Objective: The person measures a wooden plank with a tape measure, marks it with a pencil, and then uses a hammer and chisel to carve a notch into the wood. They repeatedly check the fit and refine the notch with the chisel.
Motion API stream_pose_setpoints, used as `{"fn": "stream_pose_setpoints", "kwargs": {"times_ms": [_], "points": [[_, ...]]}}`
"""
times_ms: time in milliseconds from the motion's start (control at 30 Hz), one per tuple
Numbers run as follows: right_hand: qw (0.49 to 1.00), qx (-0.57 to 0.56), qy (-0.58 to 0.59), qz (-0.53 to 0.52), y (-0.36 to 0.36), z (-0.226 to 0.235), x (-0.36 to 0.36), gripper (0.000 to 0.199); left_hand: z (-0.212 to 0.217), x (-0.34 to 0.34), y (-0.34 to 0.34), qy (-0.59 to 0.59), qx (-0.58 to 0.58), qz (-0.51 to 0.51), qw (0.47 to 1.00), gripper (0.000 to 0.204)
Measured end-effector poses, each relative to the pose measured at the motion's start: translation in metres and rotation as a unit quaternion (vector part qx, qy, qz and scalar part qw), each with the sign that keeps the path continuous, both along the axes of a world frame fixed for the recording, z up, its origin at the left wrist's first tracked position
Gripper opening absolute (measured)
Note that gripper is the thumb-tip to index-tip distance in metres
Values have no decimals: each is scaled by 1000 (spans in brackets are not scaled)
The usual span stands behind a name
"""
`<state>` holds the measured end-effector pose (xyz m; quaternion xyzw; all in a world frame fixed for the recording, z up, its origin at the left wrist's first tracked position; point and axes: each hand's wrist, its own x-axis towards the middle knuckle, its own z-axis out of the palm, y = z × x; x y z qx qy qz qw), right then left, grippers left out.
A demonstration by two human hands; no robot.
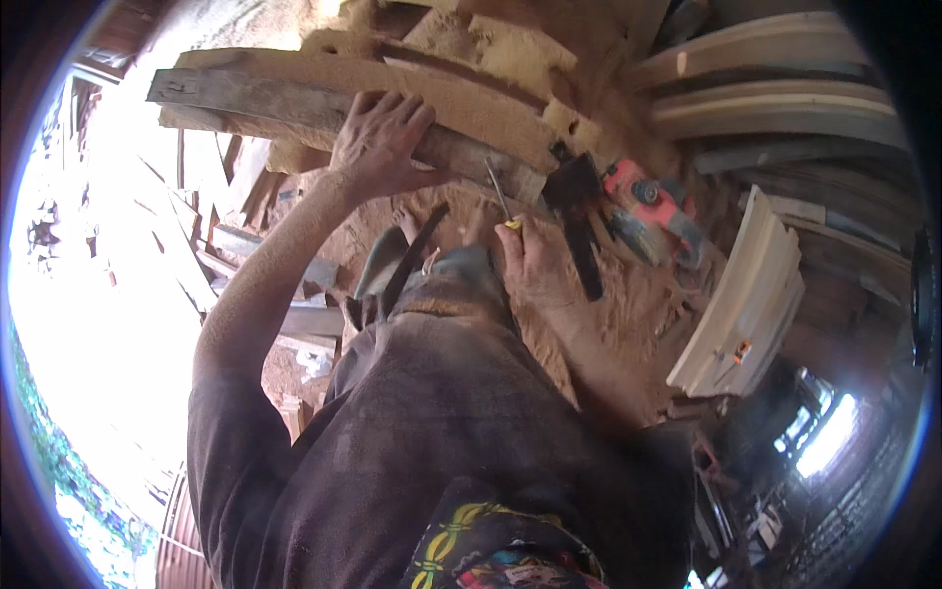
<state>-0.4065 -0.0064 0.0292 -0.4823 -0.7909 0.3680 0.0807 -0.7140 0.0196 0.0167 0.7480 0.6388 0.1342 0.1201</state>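
Across the far side lies a long grey-brown wooden beam (265,100). My left hand (385,142) grips it from above, with the fingers over its far edge and the thumb along the near side. A slim metal shaft rises from my right hand (535,260), which is closed round the yellow handle of a screwdriver (498,187). Its shaft points up toward the beam's near face; whether the tip touches cannot be told. A dark, flat metal piece (571,187) stands at the beam's right end. My right palm hides most of the handle.
Right of the beam, a red and dark power tool (648,191) lies in sawdust. Pale moulded boards (746,294) lie farther right, with long curved planks (775,103) stacked behind. Wood offcuts (314,319) are scattered at left. A dark strip (412,257) is near my waist.
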Motion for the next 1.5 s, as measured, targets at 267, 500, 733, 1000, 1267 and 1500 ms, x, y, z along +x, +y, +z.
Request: {"fn": "stream_pose_setpoints", "kwargs": {"times_ms": [267, 500, 733, 1000, 1267, 1500], "points": [[984, -89, 114, -108, -6, 46, 29, 31, 3, 9, -10, 13, 27, 17, 999, 100], [996, 8, 57, -61, -28, 70, 42, 47, 35, 166, -49, -148, 70, -239, 957, 95], [921, -203, 224, -247, -20, 44, 98, 46, 22, 178, -45, -227, 30, -224, 947, 80], [978, 148, -115, -90, -3, -43, 126, 56, 53, 196, -29, -240, 89, -124, 959, 48], [985, -129, 70, -87, 35, -37, 101, 69, 52, 192, -17, -269, 114, -155, 944, 47], [974, 16, 88, -207, -14, -20, 129, 70, 34, 194, -13, -240, 100, -153, 954, 44]]}}
